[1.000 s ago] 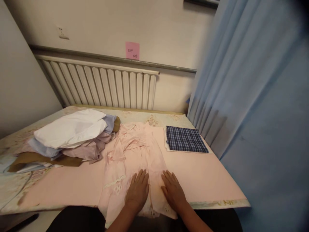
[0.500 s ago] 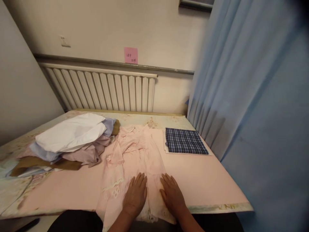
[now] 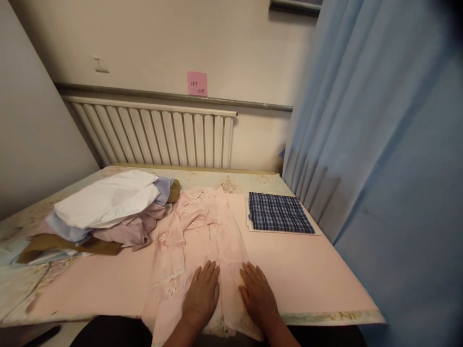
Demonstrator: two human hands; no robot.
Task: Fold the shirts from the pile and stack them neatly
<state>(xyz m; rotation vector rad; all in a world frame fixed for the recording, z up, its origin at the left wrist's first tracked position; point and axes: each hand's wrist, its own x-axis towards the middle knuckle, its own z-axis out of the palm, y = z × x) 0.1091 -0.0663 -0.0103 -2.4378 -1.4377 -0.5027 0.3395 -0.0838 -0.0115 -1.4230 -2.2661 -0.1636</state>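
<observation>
left hand [image 3: 201,299]: palm down, fingers spread flat, pressing on lower part of pink garment [image 3: 202,231]
right hand [image 3: 257,298]: same pose, fingers splayed open, flat on hem just beside left
pink garment: pale, lace-trimmed, laid lengthwise mid-table [image 3: 318,274], collar toward radiator [image 3: 159,135], hem over near edge
clothes pile [image 3: 104,207]: left of garment, touching it
plaid cloth [image 3: 278,212]: folded, right of garment, apart
</observation>
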